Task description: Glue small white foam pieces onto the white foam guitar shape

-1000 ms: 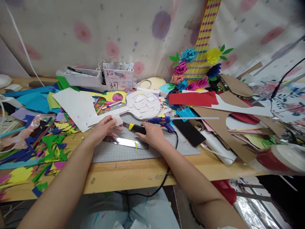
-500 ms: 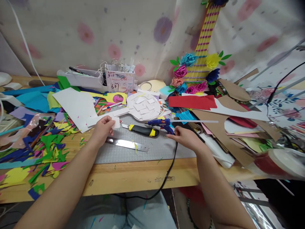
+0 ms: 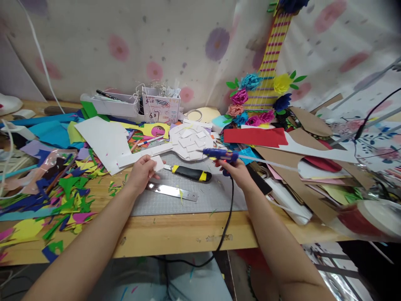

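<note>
My left hand (image 3: 142, 173) pinches a small white foam piece (image 3: 157, 163) above the left part of the grey cutting mat (image 3: 216, 198). My right hand (image 3: 236, 170) is wrapped round the handle of a blue glue gun (image 3: 221, 154), whose nozzle points left and whose long glue stick sticks out to the right. Behind the hands lies a white banjo-shaped foam piece (image 3: 191, 142) with small white tiles on its round end. A black and yellow cutter (image 3: 191, 173) and a steel ruler (image 3: 172, 191) lie on the mat between my hands.
Colourful foam scraps (image 3: 69, 192) cover the left side. White boxes (image 3: 161, 106) stand at the back, near a yellow flowered guitar model (image 3: 269, 62). Brown and red sheets (image 3: 255, 136) pile up on the right. A black cord (image 3: 226, 225) hangs over the table's front edge.
My right hand has closed round the glue gun and lifted it, with the nozzle now nearer the round foam piece. The small white piece in my left hand is tilted differently.
</note>
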Demonstrator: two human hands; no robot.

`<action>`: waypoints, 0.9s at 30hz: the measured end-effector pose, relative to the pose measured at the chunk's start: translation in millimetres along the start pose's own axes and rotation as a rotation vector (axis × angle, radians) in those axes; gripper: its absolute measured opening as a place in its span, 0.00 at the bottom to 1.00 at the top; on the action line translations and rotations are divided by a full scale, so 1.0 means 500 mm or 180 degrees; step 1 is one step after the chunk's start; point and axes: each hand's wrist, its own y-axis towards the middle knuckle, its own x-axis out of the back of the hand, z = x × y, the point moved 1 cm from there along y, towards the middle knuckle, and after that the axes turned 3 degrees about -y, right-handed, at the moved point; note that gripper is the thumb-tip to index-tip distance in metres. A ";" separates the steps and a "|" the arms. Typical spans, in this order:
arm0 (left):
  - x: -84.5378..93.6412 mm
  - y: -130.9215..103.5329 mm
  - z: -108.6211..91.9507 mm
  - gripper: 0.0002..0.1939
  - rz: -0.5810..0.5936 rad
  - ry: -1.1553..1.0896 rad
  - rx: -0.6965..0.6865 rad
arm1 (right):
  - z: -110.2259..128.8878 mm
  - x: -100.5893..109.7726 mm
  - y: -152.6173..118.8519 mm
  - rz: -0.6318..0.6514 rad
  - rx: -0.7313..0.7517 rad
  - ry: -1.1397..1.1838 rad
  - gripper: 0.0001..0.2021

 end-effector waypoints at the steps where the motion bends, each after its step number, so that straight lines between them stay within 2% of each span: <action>1: 0.000 0.001 0.000 0.13 -0.0035 -0.0052 -0.0004 | 0.012 0.002 0.001 -0.0023 0.0018 0.0165 0.23; 3: 0.000 0.004 -0.001 0.13 -0.0070 -0.0150 0.0034 | 0.038 -0.001 0.004 -0.0085 0.0120 0.0305 0.23; 7: 0.001 0.009 -0.001 0.12 -0.0015 -0.0251 0.0164 | 0.078 -0.045 0.008 0.0277 0.0248 0.0468 0.22; 10: 0.002 0.009 -0.001 0.10 0.0120 -0.0345 0.0328 | 0.089 -0.088 0.005 0.0464 0.0250 0.0636 0.22; 14: -0.002 0.004 -0.003 0.08 0.0259 -0.0552 0.0610 | 0.093 -0.126 -0.008 0.0777 0.0135 0.0457 0.22; 20: -0.006 0.004 0.001 0.16 0.0162 -0.0594 0.0649 | 0.094 -0.148 -0.021 0.0841 0.0001 0.0118 0.20; 27: -0.007 0.005 0.013 0.14 0.0213 -0.0459 0.0591 | 0.102 -0.157 -0.027 0.0806 0.0234 -0.0118 0.19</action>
